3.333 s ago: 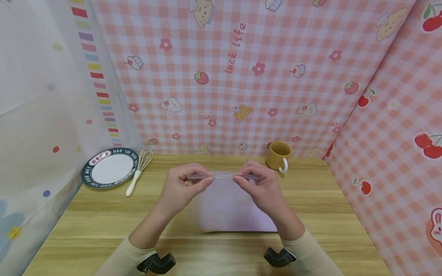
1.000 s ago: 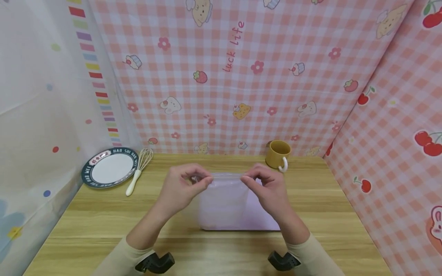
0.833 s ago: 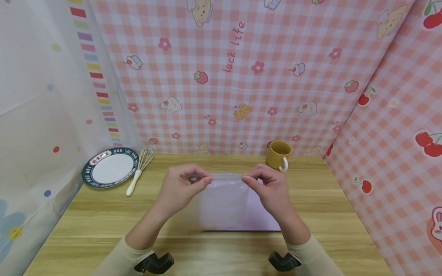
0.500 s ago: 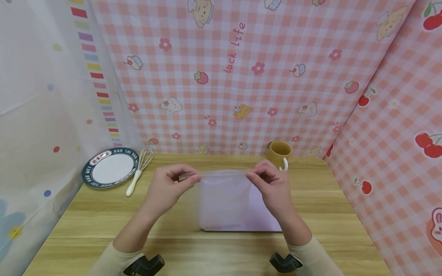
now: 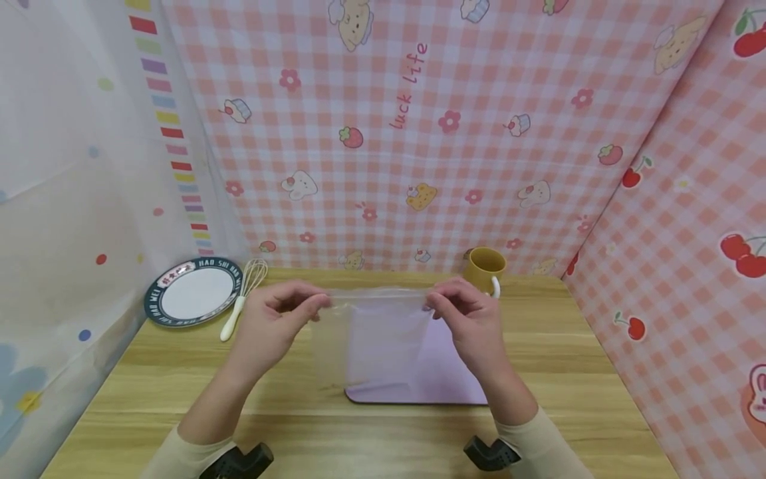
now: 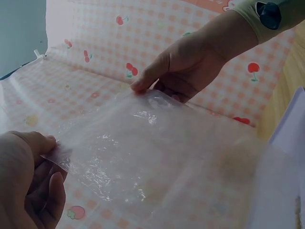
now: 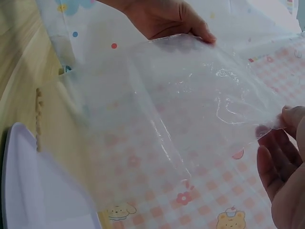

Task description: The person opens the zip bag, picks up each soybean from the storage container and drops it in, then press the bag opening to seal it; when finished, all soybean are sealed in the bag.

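A clear plastic bag [image 5: 383,339] hangs spread between my two hands, its top edge pulled nearly straight. My left hand [image 5: 269,326] pinches the upper left corner between thumb and fingers. At the upper right corner, thumb and fingers of my right hand [image 5: 473,326] pinch the film. In the right wrist view, a row of small tan bits [image 7: 39,119] shows along the bag's bottom end. Behind and below the film lies a flat lilac board [image 5: 449,372] with a dark edge, partly seen through the bag.
A white plate [image 5: 193,293] with a dark lettered rim stands at the back left, a cream-handled whisk [image 5: 242,299] beside it. Behind my right hand is a mustard mug [image 5: 486,266] with a white handle. Patterned cloth walls [image 5: 383,153] border the wooden table [image 5: 562,372].
My left hand has moved left and my right hand slightly right, so the bag is stretched wider. Its lower left part now reaches past the board's left edge over the wood.
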